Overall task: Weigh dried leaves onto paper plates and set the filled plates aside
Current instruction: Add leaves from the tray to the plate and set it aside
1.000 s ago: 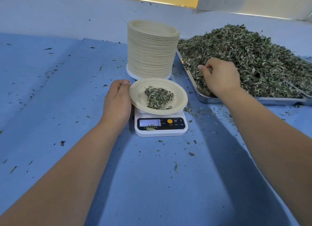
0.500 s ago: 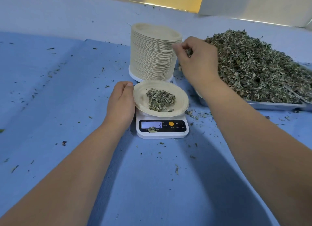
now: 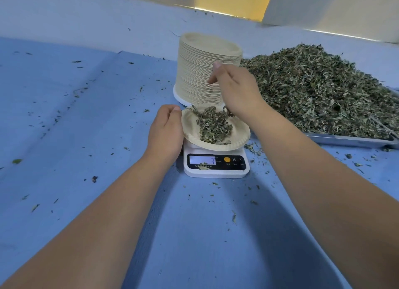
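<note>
A paper plate (image 3: 190, 124) sits on a small white scale (image 3: 216, 172) whose display (image 3: 201, 159) reads 3. A loose heap of dried leaves (image 3: 213, 126) fills the plate's middle. My left hand (image 3: 166, 131) is curled against the plate's left rim, thumb on the edge. My right hand (image 3: 235, 90) hovers just over the plate's far side with thumb and forefinger spread. A few leaves hang and fall below its lower fingers. A big pile of dried leaves (image 3: 319, 88) lies on a metal tray (image 3: 345, 140) to the right.
A tall stack of unused paper plates (image 3: 205, 72) stands right behind the scale, partly hidden by my right hand. Leaf crumbs are scattered over the blue cloth (image 3: 86, 126) around the scale. A pale wall runs along the far side.
My right hand left the tray pile, swung left past the plate stack and came down over the plate. The plate now holds more leaves. My left hand stayed at the rim.
</note>
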